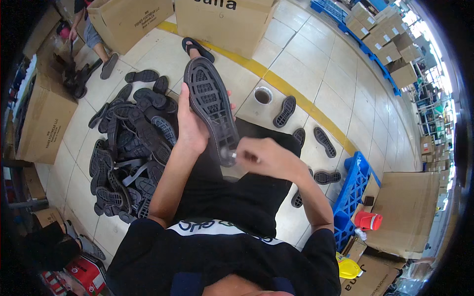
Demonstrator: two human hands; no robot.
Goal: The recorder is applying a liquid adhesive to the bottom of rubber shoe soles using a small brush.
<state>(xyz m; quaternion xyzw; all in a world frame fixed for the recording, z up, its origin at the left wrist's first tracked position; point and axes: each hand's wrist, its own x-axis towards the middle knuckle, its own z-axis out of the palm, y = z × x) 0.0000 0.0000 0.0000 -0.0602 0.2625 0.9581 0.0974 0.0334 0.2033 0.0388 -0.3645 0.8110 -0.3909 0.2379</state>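
A black shoe sole [210, 91] is gripped in my left hand [192, 123], thumb along its near side and fingertips showing at the far edge. Its ribbed, hollow-celled face is turned up. My right hand [269, 157] is closed round a small brush [232, 154], smeared by motion, whose tip is at the sole's lower end. Whether the bristles touch the sole I cannot tell. On the floor to the left lies a large heap of black soles [131, 143]. Beyond my knees stands a round pot [263, 95] with dark contents.
Several single soles [324, 142] lie spaced out on the tiles at the right. Near them are a blue plastic pallet [348, 197], a red jug [368, 221] and cardboard boxes [402, 212]. Another person's leg [101, 52] shows at the upper left, beside large cartons [131, 22].
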